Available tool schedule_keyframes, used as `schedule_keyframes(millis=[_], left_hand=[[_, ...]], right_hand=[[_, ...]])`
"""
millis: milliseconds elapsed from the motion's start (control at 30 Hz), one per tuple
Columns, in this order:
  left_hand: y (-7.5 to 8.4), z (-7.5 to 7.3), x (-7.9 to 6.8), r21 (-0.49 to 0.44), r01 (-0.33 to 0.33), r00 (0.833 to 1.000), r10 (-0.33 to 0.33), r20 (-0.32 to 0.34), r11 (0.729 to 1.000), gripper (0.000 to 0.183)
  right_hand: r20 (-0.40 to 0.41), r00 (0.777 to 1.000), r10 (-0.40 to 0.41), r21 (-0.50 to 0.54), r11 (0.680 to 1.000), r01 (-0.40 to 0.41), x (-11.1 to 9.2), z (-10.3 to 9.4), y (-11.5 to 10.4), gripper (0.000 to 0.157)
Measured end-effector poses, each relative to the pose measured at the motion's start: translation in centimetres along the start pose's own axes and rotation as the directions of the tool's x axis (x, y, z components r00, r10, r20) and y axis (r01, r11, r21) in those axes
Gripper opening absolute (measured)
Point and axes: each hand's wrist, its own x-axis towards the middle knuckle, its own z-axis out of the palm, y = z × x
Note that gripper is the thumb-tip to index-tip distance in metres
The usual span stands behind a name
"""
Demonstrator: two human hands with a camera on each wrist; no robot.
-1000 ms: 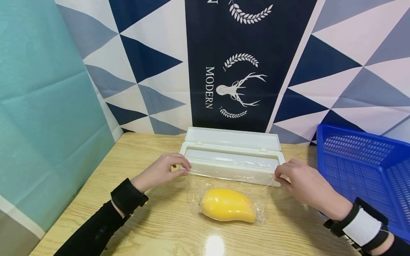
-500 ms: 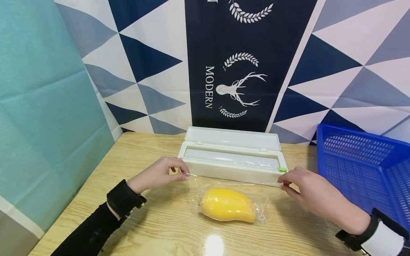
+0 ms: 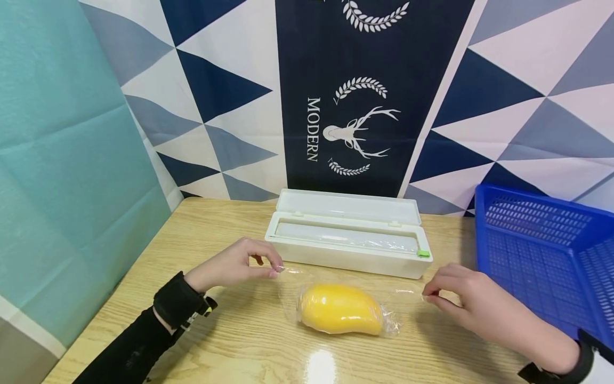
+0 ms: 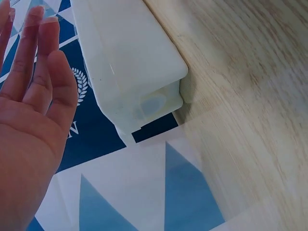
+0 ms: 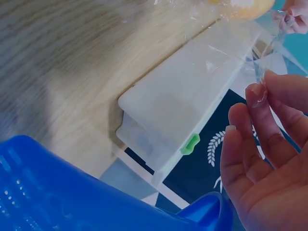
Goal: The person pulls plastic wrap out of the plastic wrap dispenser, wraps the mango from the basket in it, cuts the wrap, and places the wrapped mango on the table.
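A yellow mango (image 3: 338, 309) lies on the table under clear cling film (image 3: 390, 322), which is crumpled at its right end. My left hand (image 3: 240, 262) pinches one corner of the film between thumb and fingertips, and my right hand (image 3: 472, 304) pinches the opposite corner. Between them the film spans loosely across the mango. Behind it stands a white cling film dispenser (image 3: 345, 260), its lid up and a roll inside. A green slide cutter (image 5: 190, 144) sits at the dispenser's right end. The left wrist view hides that hand's pinch.
A blue plastic basket (image 3: 527, 256) stands at the right, close to my right forearm. The wooden table (image 3: 230, 341) ends at a patterned cloth backdrop (image 3: 230, 106). Along the left side hangs a teal cloth (image 3: 72, 133).
Both hands have drawn back from the dispenser towards me, the right one also outward. The film's far edge has come away from the dispenser, and the green cutter has come into sight.
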Motion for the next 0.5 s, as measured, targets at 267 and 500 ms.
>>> schedule_keyframes(millis=[267, 500], left_hand=[[0.0, 0.4, -0.4, -0.155, -0.089, 0.99, 0.104, 0.094, 0.984, 0.004], [-0.1, 0.9, -0.8, -0.245, -0.124, 0.969, 0.171, 0.18, 0.962, 0.006]], right_hand=[[-0.018, 0.989, -0.145, 0.142, 0.979, 0.146, -1.0, 0.6, 0.0, 0.051], [0.074, 0.974, -0.213, 0.271, 0.945, 0.186, -1.7, 1.2, -0.3, 0.043]])
